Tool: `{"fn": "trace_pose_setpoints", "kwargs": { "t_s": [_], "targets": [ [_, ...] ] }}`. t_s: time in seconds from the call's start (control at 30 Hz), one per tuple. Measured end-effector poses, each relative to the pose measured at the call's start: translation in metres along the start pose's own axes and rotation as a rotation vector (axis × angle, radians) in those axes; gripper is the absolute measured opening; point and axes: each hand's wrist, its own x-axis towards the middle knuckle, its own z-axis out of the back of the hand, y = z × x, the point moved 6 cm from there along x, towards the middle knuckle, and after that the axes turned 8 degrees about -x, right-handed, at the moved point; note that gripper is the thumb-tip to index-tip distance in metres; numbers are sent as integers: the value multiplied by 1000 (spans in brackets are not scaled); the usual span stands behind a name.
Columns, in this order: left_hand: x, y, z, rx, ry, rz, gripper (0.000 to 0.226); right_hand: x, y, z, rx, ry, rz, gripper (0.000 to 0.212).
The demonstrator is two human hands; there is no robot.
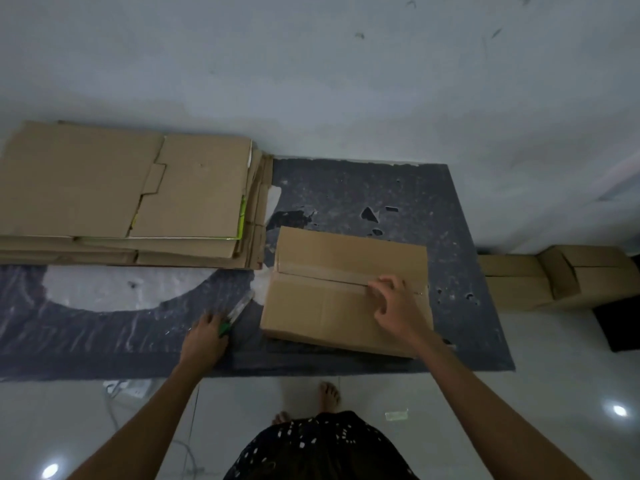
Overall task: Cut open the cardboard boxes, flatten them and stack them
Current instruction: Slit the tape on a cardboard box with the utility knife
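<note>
– Gripping anything, is the left hand (206,336)?
– It is curling its fingers round the green handle of the cutter (235,311), whose blade is pointing away past the fingertips.
– And the right hand (394,303)?
– Its fingertips are bending onto the tape seam (322,271) of the box (322,306). Whether they are pinching the tape cannot be told. The closed box is lying on the mat (381,188) under them, and the stack of flattened cardboard (121,188) is lying well beyond the left fingers.

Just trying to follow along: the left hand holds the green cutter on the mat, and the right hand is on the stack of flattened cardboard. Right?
Not quite. The head view shows the right hand on the taped box, at its seam, not on the stack of flattened cardboard to its left. The left hand does hold the green cutter on the mat.
</note>
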Motion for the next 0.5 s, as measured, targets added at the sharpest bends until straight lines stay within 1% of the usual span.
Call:
{"fn": "trace_pose_setpoints", "kwargs": {
  "t_s": [0.07,0.13,0.17,0.23,0.3,0.33,0.37,0.43,0.47,0.5],
  "targets": [
    [-6,11,9,-166,-38,89,41,4,5,-4,-80,-15,-13,49],
    [-15,14,20,-310,-111,146,34,8,8,-7,-85,-15,-41,46],
    [-20,10,24,-388,-143,159,33,10,11,-9,-81,-25,-35,44],
    [-28,-13,30,-561,-164,144,29,13,20,-10,-36,-67,34,36],
    [-32,-54,35,-687,-179,89,27,16,34,-9,93,-74,94,24],
    [-33,-74,37,-724,-198,62,28,19,43,-9,187,-41,103,20],
    [-33,-95,38,-753,-216,31,30,24,52,-12,296,13,101,18],
    [-31,-133,35,-762,-226,-52,31,34,76,-18,525,171,72,24],
    [-30,-149,31,-746,-212,-97,29,39,88,-22,616,236,53,26],
    [-28,-163,26,-725,-195,-149,26,42,99,-25,664,273,42,23]
  ]
}}
